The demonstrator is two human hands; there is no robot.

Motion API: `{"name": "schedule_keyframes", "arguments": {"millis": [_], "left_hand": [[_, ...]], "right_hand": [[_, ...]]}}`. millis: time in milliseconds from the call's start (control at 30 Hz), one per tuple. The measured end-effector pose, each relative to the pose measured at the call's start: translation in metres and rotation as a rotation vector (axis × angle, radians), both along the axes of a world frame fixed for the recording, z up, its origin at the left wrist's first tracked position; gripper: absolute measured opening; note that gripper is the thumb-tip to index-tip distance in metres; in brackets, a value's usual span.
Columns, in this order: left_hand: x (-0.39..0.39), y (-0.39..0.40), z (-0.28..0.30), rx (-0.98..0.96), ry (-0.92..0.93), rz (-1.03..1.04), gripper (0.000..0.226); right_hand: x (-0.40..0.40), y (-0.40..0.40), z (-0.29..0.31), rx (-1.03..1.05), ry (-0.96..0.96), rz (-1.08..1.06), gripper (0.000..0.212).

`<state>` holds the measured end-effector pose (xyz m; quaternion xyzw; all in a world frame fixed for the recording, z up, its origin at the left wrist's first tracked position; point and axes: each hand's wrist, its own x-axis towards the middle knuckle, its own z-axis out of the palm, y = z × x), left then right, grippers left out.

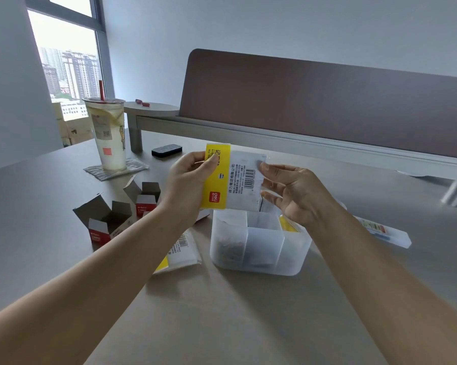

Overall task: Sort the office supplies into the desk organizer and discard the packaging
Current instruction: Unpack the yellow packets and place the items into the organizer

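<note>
Tall plastic cup point(109, 135) with a pale drink and a red straw point(100, 90) stands upright on a crumpled silvery wrapper point(116, 169), far left on the grey desk point(222, 312). Small black oblong object point(167, 150) lies flat just right of the cup, near the leg of a raised shelf point(153, 109) that bears a small red item point(142, 102). Brown divider panel point(327, 101) runs along the desk's far edge; window point(67, 61) at upper left shows high-rise buildings.

I see two bare forearms reaching in from the lower corners, no sleeves showing anywhere along them. My left hand point(188, 177) and right hand point(294, 192) wear no gloves, rings or watch; nails short.
</note>
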<state>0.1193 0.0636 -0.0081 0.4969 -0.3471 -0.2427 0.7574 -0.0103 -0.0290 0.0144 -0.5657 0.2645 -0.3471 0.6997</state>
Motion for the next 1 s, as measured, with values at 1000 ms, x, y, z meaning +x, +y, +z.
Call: {"name": "schedule_keyframes", "arguments": {"millis": [1000], "left_hand": [[0.029,-0.001,-0.016,0.041,0.165,0.146,0.009]], "right_hand": [[-0.011,-0.038,0.019,-0.789,0.326,0.075,0.017]]}}
